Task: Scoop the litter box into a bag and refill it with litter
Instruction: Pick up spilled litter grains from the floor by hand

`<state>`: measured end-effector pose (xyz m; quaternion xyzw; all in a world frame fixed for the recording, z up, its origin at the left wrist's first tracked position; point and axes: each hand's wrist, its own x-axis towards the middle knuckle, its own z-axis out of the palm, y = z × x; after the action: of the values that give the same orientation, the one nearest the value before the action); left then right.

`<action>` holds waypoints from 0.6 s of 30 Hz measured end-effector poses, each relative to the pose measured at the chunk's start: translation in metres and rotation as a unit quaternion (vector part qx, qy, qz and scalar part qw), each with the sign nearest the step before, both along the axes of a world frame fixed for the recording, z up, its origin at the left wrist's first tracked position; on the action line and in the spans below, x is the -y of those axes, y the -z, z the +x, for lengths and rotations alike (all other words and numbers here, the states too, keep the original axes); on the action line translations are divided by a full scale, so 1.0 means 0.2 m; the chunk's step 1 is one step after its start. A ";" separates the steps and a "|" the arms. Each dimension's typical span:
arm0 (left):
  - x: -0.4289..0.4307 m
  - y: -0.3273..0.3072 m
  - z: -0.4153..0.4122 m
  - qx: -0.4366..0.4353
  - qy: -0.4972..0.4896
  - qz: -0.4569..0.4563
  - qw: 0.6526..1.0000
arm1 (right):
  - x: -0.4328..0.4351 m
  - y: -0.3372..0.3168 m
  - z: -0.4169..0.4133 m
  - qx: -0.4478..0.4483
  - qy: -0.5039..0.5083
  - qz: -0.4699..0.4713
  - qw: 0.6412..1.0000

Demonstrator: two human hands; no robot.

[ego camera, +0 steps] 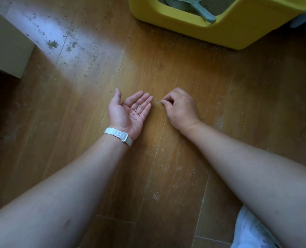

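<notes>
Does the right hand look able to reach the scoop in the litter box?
Probably yes: only floor lies between right hand and scoop, whose handle overhangs the litter box rim, though the hand pinches a speck.

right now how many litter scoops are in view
1: the blue scoop lies in the yellow litter box, handle on its front rim. Others may be out of frame.

You've got the yellow litter box [220, 31] top right, litter [218, 6] inside. Blue-grey scoop [200, 10] lies in it, handle over the low front lip. Few granules [136, 111] in your upturned left hand [127, 113].
</notes>
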<state>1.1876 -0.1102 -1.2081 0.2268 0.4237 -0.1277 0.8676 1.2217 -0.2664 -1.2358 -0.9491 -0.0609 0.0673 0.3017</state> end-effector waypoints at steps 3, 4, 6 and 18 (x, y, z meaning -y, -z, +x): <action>0.00 0.00 0.00 0.000 0.001 0.000 1.000 | -0.01 0.00 0.01 -0.010 -0.001 -0.015 1.000; 0.00 0.00 0.00 -0.001 0.001 0.000 1.000 | -0.01 0.00 0.01 -0.011 -0.006 -0.019 1.000; 0.00 0.00 0.01 -0.001 0.001 0.000 1.000 | -0.01 -0.01 0.02 -0.014 -0.022 -0.036 0.999; 0.03 -0.03 -0.01 0.007 -0.010 -0.018 1.000 | -0.09 -0.15 -0.11 -0.006 -0.033 0.050 0.998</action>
<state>1.1850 -0.1154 -1.2024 0.2081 0.4176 -0.1254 0.8756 1.1988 -0.2477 -1.2050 -0.9300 -0.0937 0.0795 0.3463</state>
